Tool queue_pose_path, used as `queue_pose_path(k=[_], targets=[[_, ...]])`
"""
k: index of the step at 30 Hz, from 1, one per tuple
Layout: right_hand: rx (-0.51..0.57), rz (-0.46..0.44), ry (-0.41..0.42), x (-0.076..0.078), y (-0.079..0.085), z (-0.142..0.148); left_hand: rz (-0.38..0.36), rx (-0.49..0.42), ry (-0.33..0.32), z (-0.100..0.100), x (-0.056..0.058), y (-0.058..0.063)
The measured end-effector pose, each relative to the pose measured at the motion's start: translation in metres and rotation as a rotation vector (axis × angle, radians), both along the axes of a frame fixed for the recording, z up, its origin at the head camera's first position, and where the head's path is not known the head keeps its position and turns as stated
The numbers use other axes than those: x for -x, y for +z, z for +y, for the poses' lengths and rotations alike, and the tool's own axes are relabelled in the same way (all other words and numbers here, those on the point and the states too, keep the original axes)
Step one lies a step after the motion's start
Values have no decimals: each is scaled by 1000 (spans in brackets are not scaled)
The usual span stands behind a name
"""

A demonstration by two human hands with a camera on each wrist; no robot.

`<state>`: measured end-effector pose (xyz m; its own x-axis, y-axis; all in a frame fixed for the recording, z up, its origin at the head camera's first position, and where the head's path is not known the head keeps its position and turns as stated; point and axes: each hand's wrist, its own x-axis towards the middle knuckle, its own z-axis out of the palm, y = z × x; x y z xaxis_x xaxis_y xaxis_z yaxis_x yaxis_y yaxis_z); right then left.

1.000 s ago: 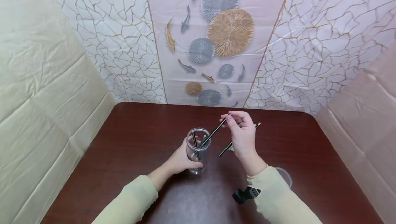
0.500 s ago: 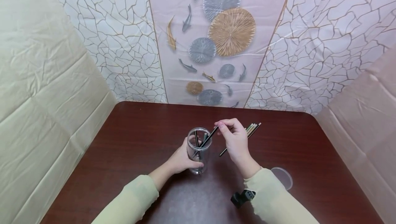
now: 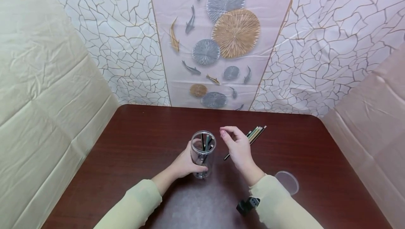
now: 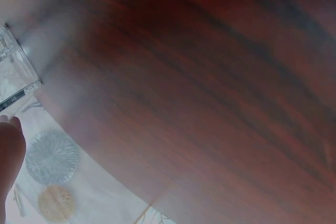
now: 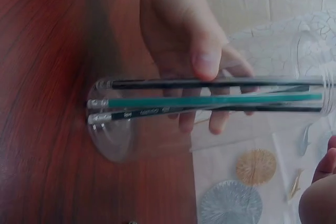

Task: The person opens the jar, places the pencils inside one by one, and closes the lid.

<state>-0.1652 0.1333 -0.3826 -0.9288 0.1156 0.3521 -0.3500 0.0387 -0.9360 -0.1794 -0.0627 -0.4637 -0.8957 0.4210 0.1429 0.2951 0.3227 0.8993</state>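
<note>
In the head view, my left hand (image 3: 185, 162) grips a clear plastic jar (image 3: 197, 151) around its side, the jar standing upright on the table. Several pencils lean inside it. The right wrist view shows a green pencil (image 5: 210, 100) among dark ones, their eraser ends down at the jar's base. The left thumb (image 5: 206, 64) lies along the jar wall there. To the right of the rim, my right hand (image 3: 238, 148) hovers with loosely bent fingers and nothing between them. Only part of the jar appears in the left wrist view.
A loose pile of pencils (image 3: 253, 135) lies on the dark red-brown table (image 3: 152, 130), partly behind the right hand. Near the right sleeve lies a round clear lid (image 3: 287, 182). A black wrist camera (image 3: 248, 205) sticks out from the right wrist. Patterned cloth hangs behind the table.
The right hand has lowered a black pencil into the jar and let go of it, its fingers now beside the rim. The left hand keeps its grip on the jar.
</note>
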Motion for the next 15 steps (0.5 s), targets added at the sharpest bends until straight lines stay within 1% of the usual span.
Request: queue_pose_path(k=[3,9,12,15], targets=[[4,-6,-21,1,-4,5,5,4,4,0,0,1],[-42,-26,-52,5,-12,17,10,13,7,-1,0,1],[-97,-22,-56,8,-16,25,7,16,7,0,0,1],[-224,7,-58,13,-22,36,-4,15,8,0,0,0]])
